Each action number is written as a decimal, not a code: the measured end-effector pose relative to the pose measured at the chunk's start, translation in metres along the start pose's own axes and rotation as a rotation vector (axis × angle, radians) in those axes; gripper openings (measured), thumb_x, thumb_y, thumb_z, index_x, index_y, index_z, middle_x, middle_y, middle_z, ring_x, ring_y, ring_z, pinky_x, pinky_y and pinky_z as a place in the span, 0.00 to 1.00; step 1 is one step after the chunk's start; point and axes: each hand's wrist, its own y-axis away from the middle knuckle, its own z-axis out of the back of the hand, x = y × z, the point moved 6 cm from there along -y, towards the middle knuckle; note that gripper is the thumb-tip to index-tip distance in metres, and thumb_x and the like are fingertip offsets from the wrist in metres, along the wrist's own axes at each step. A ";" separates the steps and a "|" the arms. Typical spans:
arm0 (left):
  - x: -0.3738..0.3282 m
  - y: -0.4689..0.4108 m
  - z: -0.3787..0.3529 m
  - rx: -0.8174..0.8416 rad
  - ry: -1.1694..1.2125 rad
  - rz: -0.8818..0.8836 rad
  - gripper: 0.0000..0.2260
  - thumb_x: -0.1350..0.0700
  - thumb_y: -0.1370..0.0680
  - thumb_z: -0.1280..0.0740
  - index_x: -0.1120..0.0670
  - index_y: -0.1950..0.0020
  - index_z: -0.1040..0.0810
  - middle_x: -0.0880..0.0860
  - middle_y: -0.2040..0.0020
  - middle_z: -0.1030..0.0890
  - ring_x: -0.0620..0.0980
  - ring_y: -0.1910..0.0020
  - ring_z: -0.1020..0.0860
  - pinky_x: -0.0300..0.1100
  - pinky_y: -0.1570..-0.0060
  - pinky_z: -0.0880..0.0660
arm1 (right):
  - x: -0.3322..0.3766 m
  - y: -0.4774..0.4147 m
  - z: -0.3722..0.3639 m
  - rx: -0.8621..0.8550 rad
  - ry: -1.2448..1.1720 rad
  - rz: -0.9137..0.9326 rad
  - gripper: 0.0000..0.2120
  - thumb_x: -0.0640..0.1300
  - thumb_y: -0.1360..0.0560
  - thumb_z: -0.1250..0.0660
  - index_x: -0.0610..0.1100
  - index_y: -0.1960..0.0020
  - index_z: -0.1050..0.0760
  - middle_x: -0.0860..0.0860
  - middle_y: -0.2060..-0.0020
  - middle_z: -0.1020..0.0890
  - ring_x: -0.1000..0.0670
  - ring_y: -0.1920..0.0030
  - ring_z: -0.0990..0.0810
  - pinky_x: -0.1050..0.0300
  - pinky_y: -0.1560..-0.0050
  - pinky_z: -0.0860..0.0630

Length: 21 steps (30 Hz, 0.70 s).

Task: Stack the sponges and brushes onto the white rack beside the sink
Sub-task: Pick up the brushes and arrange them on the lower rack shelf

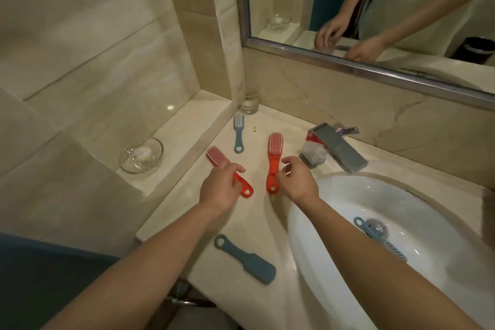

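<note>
Two red brushes (273, 162), three blue brushes (245, 262); left hand (221, 186) apparently gripping one red.

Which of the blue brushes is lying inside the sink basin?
The blue brush beside the drain, in the white sink. The other two blue brushes lie on the counter: one near the drinking glass, one bristles-down at the front edge.

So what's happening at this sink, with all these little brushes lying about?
A person is gathering scrub brushes on the counter beside the sink. The left hand grips the handle of one red brush; the right hand is at the handle of a second red brush. Two blue brushes lie untouched on the counter, one near a glass, and another blue one sits in the basin. No white rack is in view.
</note>
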 end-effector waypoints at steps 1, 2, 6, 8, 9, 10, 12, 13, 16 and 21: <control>0.006 -0.008 0.002 0.017 -0.058 -0.024 0.16 0.60 0.23 0.38 0.47 0.37 0.25 0.48 0.36 0.27 0.49 0.38 0.27 0.46 0.42 0.27 | 0.001 -0.007 -0.005 -0.005 0.016 -0.025 0.16 0.47 0.26 0.35 0.48 0.38 0.28 0.57 0.61 0.24 0.50 0.56 0.22 0.52 0.55 0.23; 0.012 -0.015 0.002 0.033 -0.109 -0.043 0.18 0.61 0.23 0.38 0.48 0.35 0.26 0.49 0.33 0.29 0.50 0.36 0.29 0.46 0.39 0.29 | 0.002 -0.013 -0.009 -0.008 0.041 -0.051 0.17 0.48 0.26 0.35 0.48 0.37 0.28 0.54 0.57 0.22 0.48 0.53 0.21 0.51 0.53 0.23; 0.028 -0.039 -0.002 0.091 -0.318 -0.116 0.25 0.64 0.23 0.40 0.48 0.26 0.34 0.52 0.23 0.41 0.53 0.23 0.47 0.48 0.25 0.45 | 0.004 -0.032 -0.026 -0.002 0.189 -0.106 0.21 0.49 0.28 0.33 0.44 0.37 0.30 0.45 0.45 0.24 0.43 0.47 0.22 0.49 0.52 0.23; 0.035 -0.049 -0.007 0.134 -0.441 -0.158 0.27 0.64 0.22 0.42 0.48 0.24 0.38 0.53 0.21 0.47 0.55 0.22 0.54 0.48 0.23 0.52 | 0.004 -0.036 -0.032 0.013 0.243 -0.140 0.23 0.49 0.28 0.31 0.44 0.37 0.32 0.45 0.45 0.25 0.43 0.46 0.24 0.47 0.50 0.22; 0.038 -0.053 -0.010 0.157 -0.497 -0.171 0.27 0.64 0.22 0.42 0.49 0.23 0.40 0.53 0.20 0.49 0.55 0.21 0.56 0.48 0.23 0.55 | 0.005 -0.037 -0.034 0.014 0.273 -0.152 0.24 0.49 0.29 0.31 0.45 0.37 0.32 0.45 0.45 0.26 0.43 0.45 0.24 0.46 0.49 0.22; 0.042 -0.056 -0.012 0.180 -0.550 -0.181 0.28 0.64 0.22 0.42 0.49 0.23 0.41 0.54 0.20 0.50 0.56 0.22 0.57 0.48 0.24 0.57 | 0.005 -0.037 -0.036 0.012 0.308 -0.157 0.24 0.49 0.29 0.30 0.45 0.36 0.33 0.45 0.45 0.26 0.43 0.45 0.25 0.45 0.49 0.22; 0.047 -0.059 -0.017 0.199 -0.643 -0.209 0.29 0.63 0.24 0.39 0.50 0.24 0.40 0.56 0.22 0.47 0.58 0.22 0.54 0.48 0.24 0.57 | 0.007 -0.038 -0.040 -0.001 0.360 -0.160 0.25 0.47 0.29 0.30 0.45 0.36 0.34 0.45 0.45 0.26 0.44 0.46 0.25 0.46 0.50 0.22; 0.047 -0.060 -0.017 0.191 -0.684 -0.232 0.27 0.62 0.24 0.38 0.51 0.26 0.38 0.56 0.24 0.42 0.59 0.23 0.49 0.49 0.24 0.56 | 0.007 -0.038 -0.041 -0.006 0.360 -0.168 0.24 0.45 0.30 0.31 0.45 0.37 0.35 0.45 0.46 0.26 0.44 0.48 0.24 0.47 0.51 0.21; 0.046 -0.060 -0.018 0.151 -0.792 -0.289 0.21 0.60 0.26 0.36 0.54 0.33 0.32 0.55 0.36 0.32 0.57 0.33 0.37 0.48 0.28 0.45 | 0.004 -0.041 -0.042 0.019 0.322 -0.240 0.20 0.43 0.32 0.32 0.44 0.44 0.36 0.46 0.53 0.25 0.44 0.54 0.23 0.49 0.60 0.23; 0.043 -0.055 -0.020 0.149 -0.789 -0.306 0.19 0.61 0.29 0.36 0.54 0.38 0.31 0.55 0.41 0.31 0.57 0.39 0.33 0.48 0.33 0.40 | 0.000 -0.037 -0.046 0.138 0.278 -0.208 0.03 0.43 0.27 0.39 0.46 0.55 0.33 0.50 0.63 0.24 0.50 0.64 0.24 0.56 0.67 0.30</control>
